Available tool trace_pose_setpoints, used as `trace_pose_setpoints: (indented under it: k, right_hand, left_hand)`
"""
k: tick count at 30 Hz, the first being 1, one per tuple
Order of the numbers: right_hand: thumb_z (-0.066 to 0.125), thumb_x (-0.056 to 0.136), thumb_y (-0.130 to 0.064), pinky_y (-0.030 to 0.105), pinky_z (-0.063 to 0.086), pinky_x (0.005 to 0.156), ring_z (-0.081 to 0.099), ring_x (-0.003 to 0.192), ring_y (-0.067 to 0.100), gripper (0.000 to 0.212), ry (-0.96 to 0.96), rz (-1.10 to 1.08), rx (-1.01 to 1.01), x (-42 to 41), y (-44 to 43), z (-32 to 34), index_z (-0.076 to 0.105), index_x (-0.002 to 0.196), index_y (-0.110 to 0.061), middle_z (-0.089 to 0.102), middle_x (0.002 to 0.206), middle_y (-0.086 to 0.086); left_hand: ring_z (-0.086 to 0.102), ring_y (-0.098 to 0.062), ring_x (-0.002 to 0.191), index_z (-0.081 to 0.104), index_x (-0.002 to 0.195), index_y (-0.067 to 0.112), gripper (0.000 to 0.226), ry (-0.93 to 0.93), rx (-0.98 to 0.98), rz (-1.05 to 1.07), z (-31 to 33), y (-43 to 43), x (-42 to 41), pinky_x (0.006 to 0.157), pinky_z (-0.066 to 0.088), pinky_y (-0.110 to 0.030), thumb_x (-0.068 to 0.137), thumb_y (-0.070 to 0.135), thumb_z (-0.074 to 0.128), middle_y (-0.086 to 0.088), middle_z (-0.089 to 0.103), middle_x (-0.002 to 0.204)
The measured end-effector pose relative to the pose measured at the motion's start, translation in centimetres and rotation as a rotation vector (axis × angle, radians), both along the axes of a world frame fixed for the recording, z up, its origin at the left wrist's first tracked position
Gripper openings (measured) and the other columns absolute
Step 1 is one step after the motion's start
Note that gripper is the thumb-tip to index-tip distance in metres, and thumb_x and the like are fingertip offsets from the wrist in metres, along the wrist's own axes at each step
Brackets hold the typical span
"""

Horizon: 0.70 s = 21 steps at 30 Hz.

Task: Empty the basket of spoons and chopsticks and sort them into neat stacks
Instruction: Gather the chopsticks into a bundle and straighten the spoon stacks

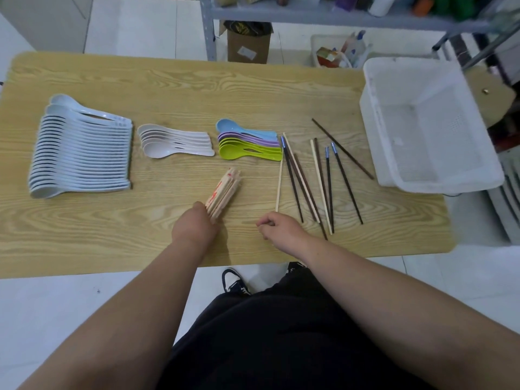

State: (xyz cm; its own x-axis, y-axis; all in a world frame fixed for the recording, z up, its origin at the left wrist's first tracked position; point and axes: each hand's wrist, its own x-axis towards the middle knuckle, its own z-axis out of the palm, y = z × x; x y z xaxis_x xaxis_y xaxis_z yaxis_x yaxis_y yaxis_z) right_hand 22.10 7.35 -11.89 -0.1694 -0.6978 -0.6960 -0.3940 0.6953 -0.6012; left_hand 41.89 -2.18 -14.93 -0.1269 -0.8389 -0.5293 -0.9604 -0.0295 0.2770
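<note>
My left hand (195, 225) grips the near end of a bundle of pale wooden chopsticks (225, 190) that angles away across the table. My right hand (278, 225) hovers just right of it, fingers curled, at the near tip of a single pale chopstick (279, 184); whether it pinches that tip I cannot tell. Loose dark and pale chopsticks (323, 178) lie fanned out to the right. Three spoon stacks lie in a row: a long white stack (84, 153), a small cream stack (174, 143), and a blue, purple and green stack (247, 143). The white basket (427, 128) holds nothing.
The wooden table (197, 88) has its near edge just under my forearms. Beyond the far edge stand a metal shelf frame (209, 29), a cardboard box (249, 43) and a small bin of bottles (337, 52). The basket overhangs the table's right end.
</note>
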Motion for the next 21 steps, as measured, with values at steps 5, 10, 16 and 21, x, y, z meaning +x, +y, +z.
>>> trace_pose_setpoints:
  k: [5, 10, 16, 21]
  right_hand:
    - [0.053, 0.098, -0.028, 0.027, 0.052, 0.077, 0.065, 0.098, 0.013, 0.02, -0.006, -0.054, -0.021, -0.9, 0.4, -0.3, 0.068, 0.112, -0.028, 0.066, 0.106, -0.008]
    - [0.053, 0.099, -0.029, 0.028, 0.053, 0.082, 0.065, 0.099, 0.014, 0.021, 0.01, -0.032, -0.036, -2.2, 0.9, -0.4, 0.066, 0.116, -0.029, 0.066, 0.108, -0.009]
    - [0.053, 0.099, -0.031, 0.034, 0.051, 0.094, 0.06, 0.11, 0.014, 0.026, 0.035, 0.055, -0.013, -5.1, 0.0, -0.5, 0.065, 0.121, -0.028, 0.064, 0.12, -0.005]
    - [0.052, 0.099, -0.029, 0.034, 0.051, 0.092, 0.061, 0.109, 0.019, 0.028, 0.087, 0.198, -0.021, -6.1, -1.6, -0.6, 0.066, 0.122, -0.021, 0.065, 0.123, 0.0]
  left_hand:
    - [0.055, -0.03, 0.079, 0.041, 0.099, 0.016, 0.027, -0.084, -0.044, -0.135, 0.3, 0.0, -1.3, 0.067, 0.044, -0.036, 0.086, 0.028, 0.062, -0.004, 0.057, 0.086]
    - [0.062, -0.038, 0.093, 0.037, 0.097, 0.014, 0.024, 0.01, -0.071, -0.1, -0.6, 0.9, -1.9, 0.068, 0.041, -0.038, 0.089, 0.021, 0.059, -0.014, 0.061, 0.102]
    - [0.064, -0.034, 0.092, 0.039, 0.099, 0.016, 0.028, -0.033, -0.032, -0.116, -0.4, 1.4, -3.8, 0.067, 0.041, -0.034, 0.089, 0.031, 0.061, -0.01, 0.064, 0.099]
    - [0.065, -0.036, 0.094, 0.041, 0.103, 0.015, 0.025, -0.073, -0.06, -0.241, -0.3, 2.8, -7.2, 0.066, 0.039, -0.035, 0.09, 0.028, 0.058, -0.01, 0.064, 0.104]
